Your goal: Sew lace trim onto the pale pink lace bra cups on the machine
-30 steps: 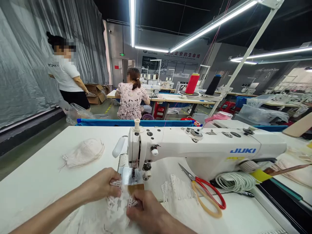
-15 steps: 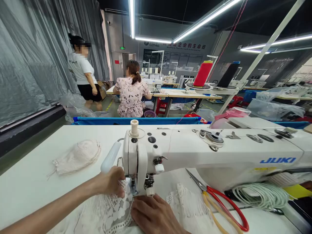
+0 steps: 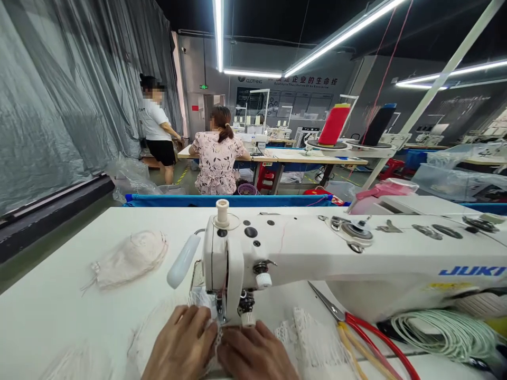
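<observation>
White lace fabric (image 3: 143, 331) lies in front of the needle and presser foot (image 3: 222, 309) of a white JUKI sewing machine (image 3: 301, 248). My left hand (image 3: 180, 343) is closed over the lace just left of the foot, its thumb side towards the needle. Just right of it, my right hand (image 3: 253, 352) presses on the lace with curled fingers, partly beneath the machine head. Both hands hide most of the cloth between them. A second piece of fringed lace (image 3: 319, 338) rests to the right of my right hand.
Red-handled scissors (image 3: 352, 322) lie right of the lace, near a coil of pale green cord (image 3: 443, 335). A cream lace cup-shaped piece (image 3: 132, 258) sits at left. Red and black thread cones (image 3: 335, 125) stand behind the machine. Two people (image 3: 219, 158) are beyond the table.
My left hand has come back from beside the presser foot to the lace in front of it. My right hand stays close to its place. The standing person has moved right, an arm extended.
</observation>
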